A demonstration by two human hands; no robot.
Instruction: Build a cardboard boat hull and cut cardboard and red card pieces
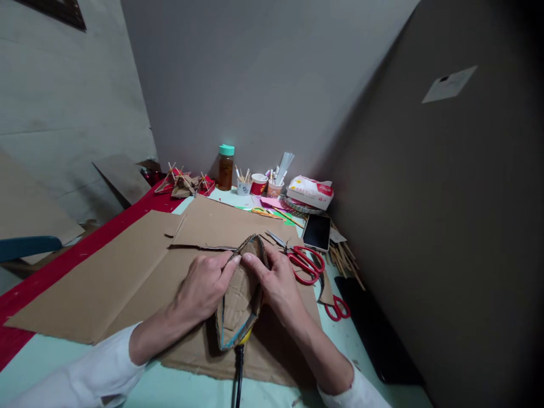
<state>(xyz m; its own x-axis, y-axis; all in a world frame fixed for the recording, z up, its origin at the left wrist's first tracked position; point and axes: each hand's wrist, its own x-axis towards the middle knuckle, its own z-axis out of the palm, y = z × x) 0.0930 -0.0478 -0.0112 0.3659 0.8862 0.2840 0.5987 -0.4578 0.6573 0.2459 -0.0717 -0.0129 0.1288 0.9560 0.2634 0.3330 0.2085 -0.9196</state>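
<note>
1. Three walls close in my corner: a far grey wall (pixel 272 85), a darker right wall (pixel 429 198) bearing one pale paper (pixel 449 85), and a whitish left wall (pixel 63 96).
2. I work at one table (pixel 182 391), covered in pale green, with a red strip (pixel 17 320) along its left side.
3. Brown cardboard sheeting (pixel 97 272) spreads over the middle and left in overlapping panels; I cannot tell how many separate pieces.
4. One black slab (pixel 374 334) lies at the right, along the wall.
5. My two hands grasp one hollow, pointed cardboard form (pixel 238 300) above the near-middle sheeting: my left hand (pixel 204 286) pinches its left rim, my right hand (pixel 280 286) its right, thumbs near the far end.
6. At the far side stand one tissue pack (pixel 308 192) and one green-capped bottle (pixel 225 170).
7. Two red-handled scissors (pixel 293 258) lie right of my right hand; one phone (pixel 317 232) lies beyond them.
8. Three small cups (pixel 275 190) stand far, between bottle and tissues, holding sticks and pens.
</note>
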